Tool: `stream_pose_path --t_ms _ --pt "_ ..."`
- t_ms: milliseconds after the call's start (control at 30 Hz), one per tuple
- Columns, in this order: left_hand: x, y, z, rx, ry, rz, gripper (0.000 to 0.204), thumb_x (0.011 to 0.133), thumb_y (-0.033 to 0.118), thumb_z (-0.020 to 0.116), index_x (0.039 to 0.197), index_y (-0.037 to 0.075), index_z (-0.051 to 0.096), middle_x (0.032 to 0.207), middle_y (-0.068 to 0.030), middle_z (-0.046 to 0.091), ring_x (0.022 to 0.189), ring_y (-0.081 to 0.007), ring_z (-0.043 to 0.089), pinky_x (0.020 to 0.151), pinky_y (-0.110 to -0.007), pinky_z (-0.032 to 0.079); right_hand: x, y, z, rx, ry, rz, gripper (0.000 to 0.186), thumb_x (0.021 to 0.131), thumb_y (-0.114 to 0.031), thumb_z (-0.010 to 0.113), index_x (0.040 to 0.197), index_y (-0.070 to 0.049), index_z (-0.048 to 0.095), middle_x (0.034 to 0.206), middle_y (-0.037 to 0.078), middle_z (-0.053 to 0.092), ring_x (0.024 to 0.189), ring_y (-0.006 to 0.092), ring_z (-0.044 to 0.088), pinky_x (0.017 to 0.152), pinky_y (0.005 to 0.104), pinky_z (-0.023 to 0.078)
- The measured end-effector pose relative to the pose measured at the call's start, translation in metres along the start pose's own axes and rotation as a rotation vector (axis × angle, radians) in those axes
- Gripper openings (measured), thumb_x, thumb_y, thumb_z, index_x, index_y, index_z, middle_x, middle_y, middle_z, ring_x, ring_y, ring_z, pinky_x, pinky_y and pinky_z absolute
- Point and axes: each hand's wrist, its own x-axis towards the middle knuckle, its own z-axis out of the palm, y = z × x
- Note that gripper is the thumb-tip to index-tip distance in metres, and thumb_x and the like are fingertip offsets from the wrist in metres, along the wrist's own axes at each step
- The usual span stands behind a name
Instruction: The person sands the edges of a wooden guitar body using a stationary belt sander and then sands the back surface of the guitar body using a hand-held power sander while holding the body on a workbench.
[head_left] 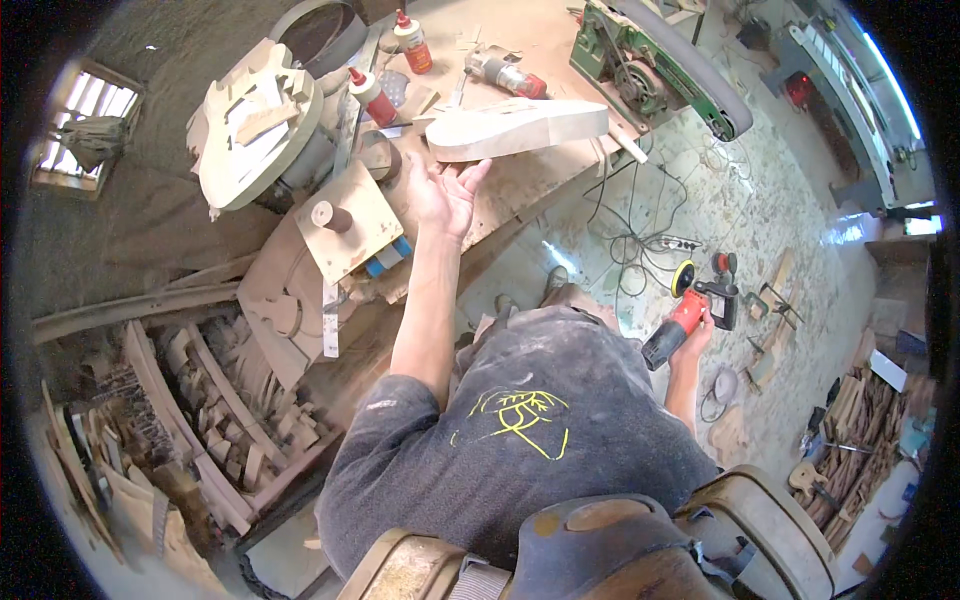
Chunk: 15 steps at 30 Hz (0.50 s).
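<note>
My left hand [445, 200] is palm up with its fingers spread, at the near edge of a pale, thick wooden piece with curved sides [530, 132]. The fingertips reach its lower edge; whether they bear any of its weight I cannot tell. That wooden piece lies at the bench's front edge. Away to the right, over the floor, my right hand [692, 340] is wrapped round a red and black polisher [682, 322]. A round pad with a yellow backing [683, 278] sits at its head, and a black side handle [722, 303] sticks out.
On the bench [500, 215] are two red glue bottles [372, 98] and another power tool [505, 75]. A green belt sander [650, 75] stands at the far right. Stacked guitar-shaped boards [250, 130] are at left. Cables [640, 235] tangle across the floor.
</note>
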Motion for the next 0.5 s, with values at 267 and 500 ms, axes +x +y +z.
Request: stream_pose_path --t_ms 267,500 --pt "0.007 -0.051 -0.101 0.381 0.292 -0.213 0.060 0.095 0.034 0.063 0.145 0.009 0.041 0.139 -0.0139 0.053 0.124 -0.0322 0.056 0.100 -0.053 0.048 0.009 0.000 0.003 -0.147 -0.009 -0.052 0.049 0.088 -0.050 0.053 0.113 -0.009 0.057 0.086 0.007 0.061 0.070 0.0228 0.061 0.063 0.0382 0.053" --pt "-0.026 -0.102 -0.189 0.408 0.255 -0.207 0.058 0.092 0.011 0.064 0.146 0.009 0.039 0.138 -0.0141 0.054 0.123 -0.0330 0.056 0.098 -0.056 0.050 -0.001 -0.003 0.006 -0.197 -0.065 -0.036 0.044 0.089 -0.048 0.061 0.114 -0.012 0.058 0.087 0.005 0.060 0.072 0.0210 0.060 0.061 0.0361 0.052"
